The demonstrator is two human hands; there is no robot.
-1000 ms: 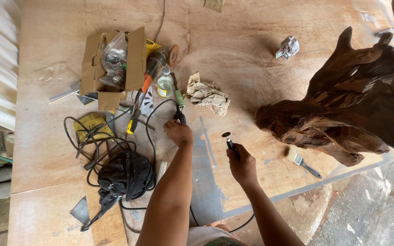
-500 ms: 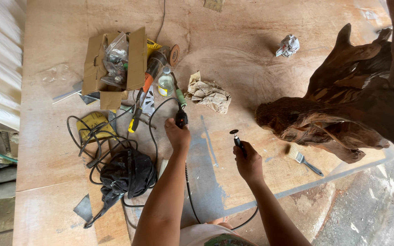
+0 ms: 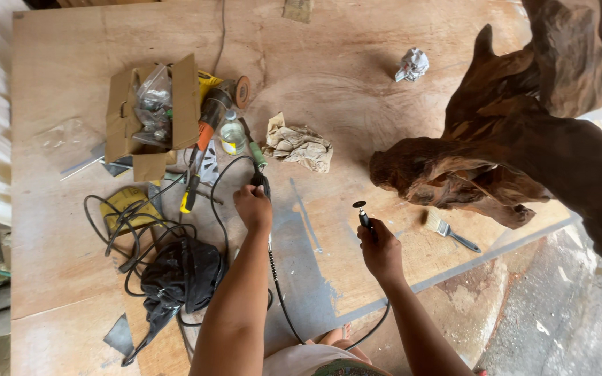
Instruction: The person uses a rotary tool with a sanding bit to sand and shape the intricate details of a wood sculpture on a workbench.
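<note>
Slim black rotary tool [image 3: 364, 214], small disc at its tip, held upright above plywood. Black flexible shaft [image 3: 267, 240] runs from the dark handpiece [image 3: 260, 179] lying flat.

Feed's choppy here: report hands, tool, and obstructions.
Left hand gripping black tool handle. Right hand holding rotary handpiece, disc up. Cables beside left arm; driftwood apart.

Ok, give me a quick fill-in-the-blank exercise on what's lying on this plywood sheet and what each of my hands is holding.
1. The right hand holds a rotary handpiece tipped with a small ____.
2. The left hand grips a dark tool that has a ____ handle.
3. The paintbrush lies beside the large ____ sculpture.
4. The clear bag sits inside a ____ box.

Missing words: disc; green; wooden; cardboard
</note>
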